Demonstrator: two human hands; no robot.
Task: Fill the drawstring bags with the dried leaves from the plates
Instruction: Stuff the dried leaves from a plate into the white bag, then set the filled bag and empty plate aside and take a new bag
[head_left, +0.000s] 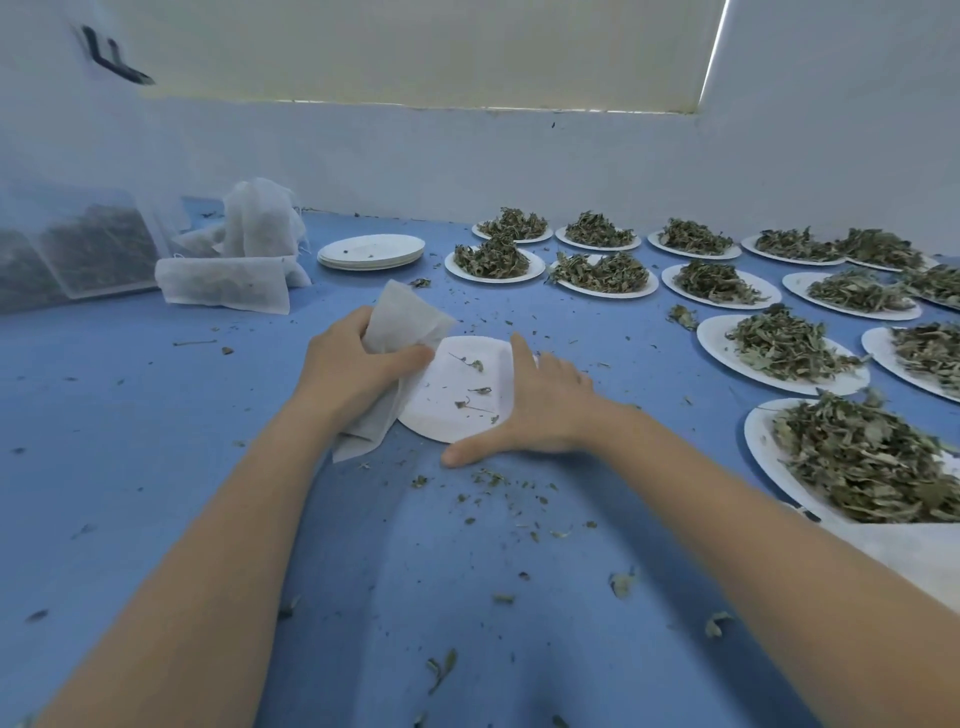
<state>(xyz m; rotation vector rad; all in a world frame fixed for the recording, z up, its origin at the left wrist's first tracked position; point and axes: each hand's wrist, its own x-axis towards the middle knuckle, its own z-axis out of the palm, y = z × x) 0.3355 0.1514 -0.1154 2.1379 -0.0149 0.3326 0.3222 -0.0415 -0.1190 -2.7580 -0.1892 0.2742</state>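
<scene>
My left hand (358, 371) grips a white drawstring bag (400, 319) at the left edge of a white paper plate (457, 415). Only a few leaf bits lie on that plate. My right hand (535, 410) holds the plate's right rim, bending it upward, with fingers spread along the edge and the thumb on the blue table (156, 415). Several plates heaped with dried leaves stand to the right, the nearest one (872, 462) at the right edge.
A stack of bare plates (371, 252) sits at the back centre. Filled white bags (228, 286) lie at the back left beside clear bags of leaves (88, 249). Leaf crumbs are scattered over the table. A white wall runs close behind.
</scene>
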